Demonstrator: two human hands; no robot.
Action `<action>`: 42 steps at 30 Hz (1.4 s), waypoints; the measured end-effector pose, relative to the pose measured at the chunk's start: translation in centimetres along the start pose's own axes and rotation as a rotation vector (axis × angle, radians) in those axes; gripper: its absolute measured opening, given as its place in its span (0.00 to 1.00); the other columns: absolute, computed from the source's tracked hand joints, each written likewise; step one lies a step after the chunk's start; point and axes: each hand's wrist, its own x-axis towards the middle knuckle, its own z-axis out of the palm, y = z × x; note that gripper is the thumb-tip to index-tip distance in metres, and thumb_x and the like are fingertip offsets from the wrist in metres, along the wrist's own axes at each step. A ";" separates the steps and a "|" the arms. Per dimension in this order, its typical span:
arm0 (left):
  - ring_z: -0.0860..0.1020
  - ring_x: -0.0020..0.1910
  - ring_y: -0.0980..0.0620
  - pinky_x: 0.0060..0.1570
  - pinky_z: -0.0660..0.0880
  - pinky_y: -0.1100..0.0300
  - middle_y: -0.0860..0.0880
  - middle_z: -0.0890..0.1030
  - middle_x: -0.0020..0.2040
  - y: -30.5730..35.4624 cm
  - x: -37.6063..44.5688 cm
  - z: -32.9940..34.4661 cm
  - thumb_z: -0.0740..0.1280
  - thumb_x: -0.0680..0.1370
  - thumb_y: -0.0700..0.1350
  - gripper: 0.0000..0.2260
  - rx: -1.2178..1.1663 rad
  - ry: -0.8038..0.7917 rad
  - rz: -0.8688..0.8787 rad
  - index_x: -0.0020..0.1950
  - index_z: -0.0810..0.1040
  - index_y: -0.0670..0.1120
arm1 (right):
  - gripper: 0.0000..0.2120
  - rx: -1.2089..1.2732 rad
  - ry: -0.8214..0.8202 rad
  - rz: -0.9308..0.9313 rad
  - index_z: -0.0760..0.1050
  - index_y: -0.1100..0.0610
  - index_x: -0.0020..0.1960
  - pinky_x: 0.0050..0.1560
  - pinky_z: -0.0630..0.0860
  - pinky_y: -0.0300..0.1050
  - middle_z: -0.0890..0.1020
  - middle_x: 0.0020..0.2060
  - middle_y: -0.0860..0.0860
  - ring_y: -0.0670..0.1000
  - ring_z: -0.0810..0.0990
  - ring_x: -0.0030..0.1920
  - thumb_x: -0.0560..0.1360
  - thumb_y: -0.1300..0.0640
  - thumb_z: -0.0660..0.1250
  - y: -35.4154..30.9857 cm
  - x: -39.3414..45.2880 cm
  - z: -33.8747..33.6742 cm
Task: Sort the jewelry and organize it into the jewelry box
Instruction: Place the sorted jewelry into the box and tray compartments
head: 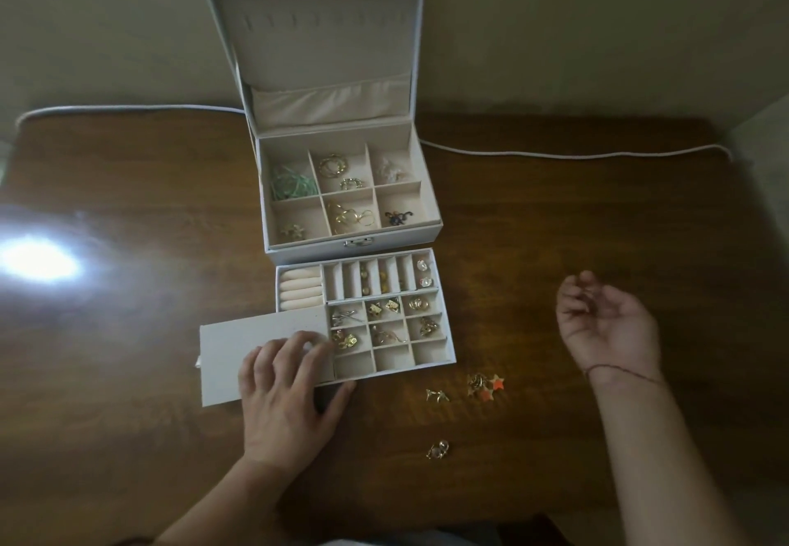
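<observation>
My table [555, 246] is dark shiny wood. My box [314, 24] looks soft and matt inside. The little earrings [484, 385] are shiny gold metal.

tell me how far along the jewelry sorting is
Mostly done: the jewelry box and the tray in front hold sorted pieces. In hand: the left hand rests on the tray; the right hand hovers, possibly empty. Left: star earrings, a gold piece and a clear piece on the table.
</observation>
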 end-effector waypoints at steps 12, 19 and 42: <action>0.67 0.65 0.40 0.68 0.58 0.42 0.46 0.74 0.65 -0.3 0.0 0.1 0.61 0.74 0.64 0.25 -0.013 0.012 0.024 0.63 0.76 0.51 | 0.07 -1.995 -0.685 -0.679 0.74 0.53 0.48 0.50 0.74 0.32 0.73 0.49 0.44 0.41 0.74 0.47 0.77 0.64 0.62 17.2 -5.5 2.1; 0.68 0.65 0.40 0.69 0.58 0.43 0.47 0.74 0.65 -0.3 0.0 -0.1 0.62 0.74 0.61 0.23 -0.035 -0.003 0.034 0.63 0.77 0.50 | 0.10 -2.157 -0.771 -0.704 0.75 0.55 0.57 0.49 0.79 0.45 0.73 0.54 0.49 0.51 0.78 0.48 0.78 0.63 0.60 20.7 -5.1 1.2; 0.67 0.66 0.37 0.69 0.57 0.41 0.45 0.72 0.66 -0.1 0.0 -0.2 0.48 0.79 0.65 0.29 -0.025 -0.021 0.012 0.63 0.77 0.48 | 0.18 -2.229 -0.820 -0.749 0.69 0.56 0.66 0.51 0.79 0.49 0.70 0.59 0.54 0.54 0.77 0.52 0.77 0.64 0.63 20.7 -5.6 1.9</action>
